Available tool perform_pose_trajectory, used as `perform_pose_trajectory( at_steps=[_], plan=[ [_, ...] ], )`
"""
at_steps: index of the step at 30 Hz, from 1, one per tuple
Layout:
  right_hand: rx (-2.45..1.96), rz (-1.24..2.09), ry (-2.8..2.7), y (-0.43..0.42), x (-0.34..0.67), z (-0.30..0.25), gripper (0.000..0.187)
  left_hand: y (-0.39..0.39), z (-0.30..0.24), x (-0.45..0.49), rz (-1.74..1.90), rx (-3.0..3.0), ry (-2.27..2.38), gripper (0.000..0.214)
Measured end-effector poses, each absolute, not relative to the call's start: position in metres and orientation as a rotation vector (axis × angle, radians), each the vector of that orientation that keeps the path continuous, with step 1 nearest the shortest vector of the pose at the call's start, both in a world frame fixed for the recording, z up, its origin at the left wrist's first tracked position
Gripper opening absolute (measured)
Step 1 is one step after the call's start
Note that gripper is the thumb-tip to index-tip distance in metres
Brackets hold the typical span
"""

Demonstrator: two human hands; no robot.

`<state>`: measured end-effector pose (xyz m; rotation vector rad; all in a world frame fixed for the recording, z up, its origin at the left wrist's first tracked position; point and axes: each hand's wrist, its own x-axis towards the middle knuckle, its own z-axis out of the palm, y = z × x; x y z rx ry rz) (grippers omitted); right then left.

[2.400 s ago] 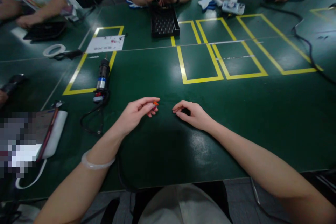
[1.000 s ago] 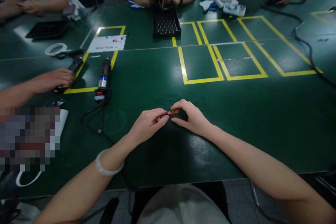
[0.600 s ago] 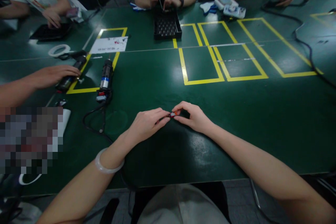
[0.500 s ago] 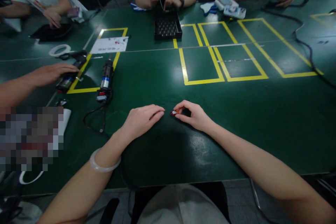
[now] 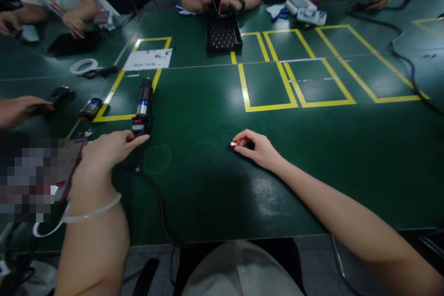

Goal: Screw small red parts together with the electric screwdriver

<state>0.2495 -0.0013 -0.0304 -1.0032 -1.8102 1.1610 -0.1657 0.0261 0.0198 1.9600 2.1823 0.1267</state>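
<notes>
My right hand (image 5: pixel 256 149) pinches a small red, white and orange part (image 5: pixel 232 144) between thumb and fingertips, low over the green table. Too little of the part shows to tell its kind. Over on the left, my left hand (image 5: pixel 109 149) is open, thumb stretched out, just below the base of an electric screwdriver (image 5: pixel 142 104). That screwdriver is black with a silver and blue band, and lies with its tip pointing away from me. Whether my fingers touch it or its cord (image 5: pixel 156 189) I cannot tell.
Yellow tape rectangles (image 5: pixel 272 107) mark the table (image 5: pixel 201 194). A black tray (image 5: pixel 224 39) stands before the person opposite. A white sheet (image 5: pixel 147 59), a tape roll (image 5: pixel 84 66) and a silver-blue cylinder (image 5: pixel 90 108) lie left. A neighbour's hand (image 5: pixel 26 110) rests at the far left.
My left hand has moved left, from beside my right hand to the electric screwdriver's base. My right hand keeps its pinch. The neighbour's hand has drawn back left from the silver-blue cylinder.
</notes>
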Motion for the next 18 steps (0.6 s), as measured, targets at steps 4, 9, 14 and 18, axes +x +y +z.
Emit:
perform_pose_trajectory(
  at_steps=[4,9,14,18],
  plan=[
    [-0.998,1.185,-1.782,0.001,0.250,-0.034,0.017,0.025,0.023,-0.128,-0.407,1.950,2.365,0.063],
    [-0.980,1.237,-1.673,0.004,0.249,-0.042,0.023,0.026,0.020,-0.085,-0.447,2.130,2.336,0.062],
    [-0.998,1.235,-1.670,0.006,0.248,-0.043,0.020,0.018,0.010,-0.047,-0.296,2.297,2.299,0.056],
    [-0.994,1.197,-1.648,0.006,0.247,-0.043,0.018,0.005,0.008,-0.016,-0.200,2.400,2.229,0.054]
  ],
)
